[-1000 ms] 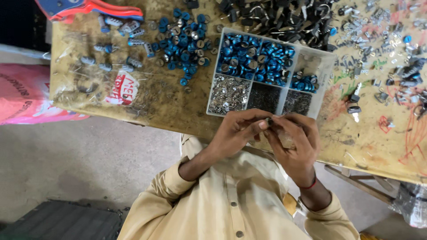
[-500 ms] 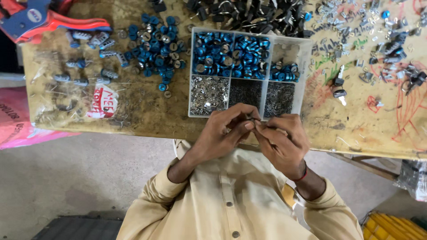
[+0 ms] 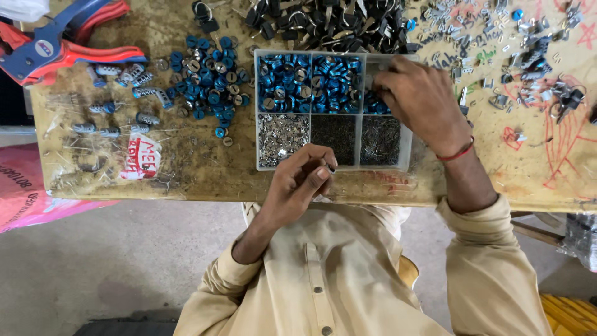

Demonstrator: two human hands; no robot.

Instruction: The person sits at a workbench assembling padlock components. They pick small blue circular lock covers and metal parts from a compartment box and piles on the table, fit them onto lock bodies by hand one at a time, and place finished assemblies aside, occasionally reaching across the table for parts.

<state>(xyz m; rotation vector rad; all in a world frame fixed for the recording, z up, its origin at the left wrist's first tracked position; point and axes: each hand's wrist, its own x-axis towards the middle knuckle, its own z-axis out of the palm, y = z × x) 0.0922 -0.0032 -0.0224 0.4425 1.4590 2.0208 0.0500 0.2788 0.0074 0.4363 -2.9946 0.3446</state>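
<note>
Head view looks straight down on your worn wooden workbench (image 3: 186, 168), where a clear plastic compartment tray (image 3: 256, 112) sits near the front edge. Your left hand (image 3: 301, 183) hovers at that edge, just in front of the tray, its thumb and forefinger pressed together on a small dark metal part (image 3: 331, 168); too little of it shows to tell its shape. Judge it as light, hard and stiff, and smooth enough to slip, so keep the pinch on its sides with the fingertip pads.

Your right hand (image 3: 420, 96) reaches over the tray's far right corner, fingers curled down into the compartment of small blue round metal caps (image 3: 311, 81). You cannot tell from here whether those fingertips have closed on one. The caps look rigid, glossy and very light; take one by its rim, since the flat face gives little grip.

The three near compartments hold fine silver and dark bits, likely fiddly and easily scattered. More blue caps (image 3: 208, 81) lie loose to the left, beside red and blue hand pliers (image 3: 56, 43). Black pieces with wire loops (image 3: 323, 25) are heaped beyond the tray.
</note>
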